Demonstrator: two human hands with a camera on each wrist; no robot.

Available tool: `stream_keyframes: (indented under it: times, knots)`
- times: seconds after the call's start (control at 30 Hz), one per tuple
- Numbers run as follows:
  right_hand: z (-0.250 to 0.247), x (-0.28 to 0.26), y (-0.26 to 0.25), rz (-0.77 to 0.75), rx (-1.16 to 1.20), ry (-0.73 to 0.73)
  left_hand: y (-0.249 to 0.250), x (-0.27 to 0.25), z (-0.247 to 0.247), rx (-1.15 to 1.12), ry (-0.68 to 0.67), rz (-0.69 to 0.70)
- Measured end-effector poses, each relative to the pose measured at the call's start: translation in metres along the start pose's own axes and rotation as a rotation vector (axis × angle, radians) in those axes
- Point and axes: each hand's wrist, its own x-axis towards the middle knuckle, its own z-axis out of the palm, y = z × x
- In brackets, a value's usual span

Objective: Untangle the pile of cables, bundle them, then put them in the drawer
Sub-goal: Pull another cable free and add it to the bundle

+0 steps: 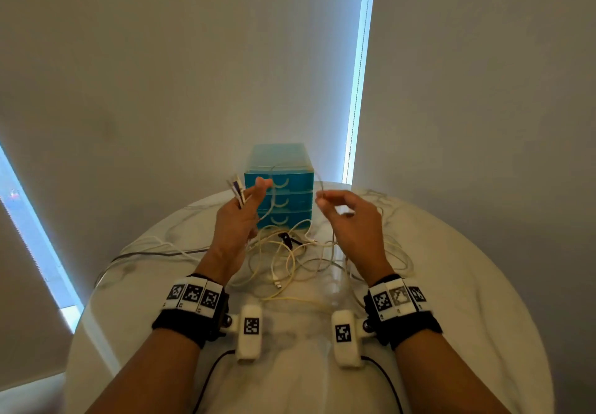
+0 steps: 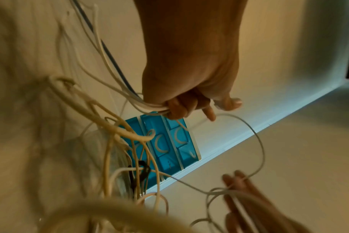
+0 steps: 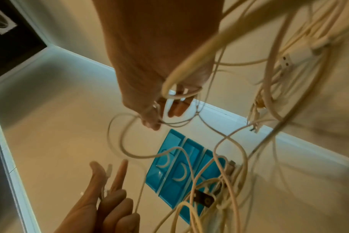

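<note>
My left hand (image 1: 254,192) is raised in front of a blue three-drawer unit (image 1: 279,163) and grips several white cable ends (image 1: 237,191); in the left wrist view its fingers (image 2: 175,108) curl round those cables. My right hand (image 1: 324,200) is level with it and pinches a thin grey-white cable (image 1: 317,176) that arcs between both hands; its fingertips (image 3: 152,123) hold that strand. Below the hands a tangled pile of cream and white cables (image 1: 287,262) lies on the round white table (image 1: 458,284). All three drawers are closed.
A black connector (image 1: 285,238) lies in the pile near the drawer unit's foot. Loose cables trail to the table's left edge (image 1: 129,254) and to the right (image 1: 396,246). Walls with blinds stand close behind the table.
</note>
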Motion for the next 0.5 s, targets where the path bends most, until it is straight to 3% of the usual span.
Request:
stream_keyframes:
  times: [0.07, 0.2, 0.4, 0.5]
  knots:
    - [-0.003, 0.002, -0.011, 0.014, 0.148, 0.110, 0.002, -0.004, 0.004, 0.116, -0.103, -0.001]
    - [-0.007, 0.001, -0.018, 0.074, 0.276, 0.115, 0.007, -0.011, 0.012, 0.281, -0.184, -0.037]
    - [0.003, -0.003, -0.024, 0.140, 0.322, -0.099, 0.014, -0.015, 0.016, 0.249, -0.313, -0.043]
    - [0.004, -0.006, -0.028, 0.158, 0.407, -0.153, 0.014, -0.018, 0.018, 0.246, -0.307, -0.019]
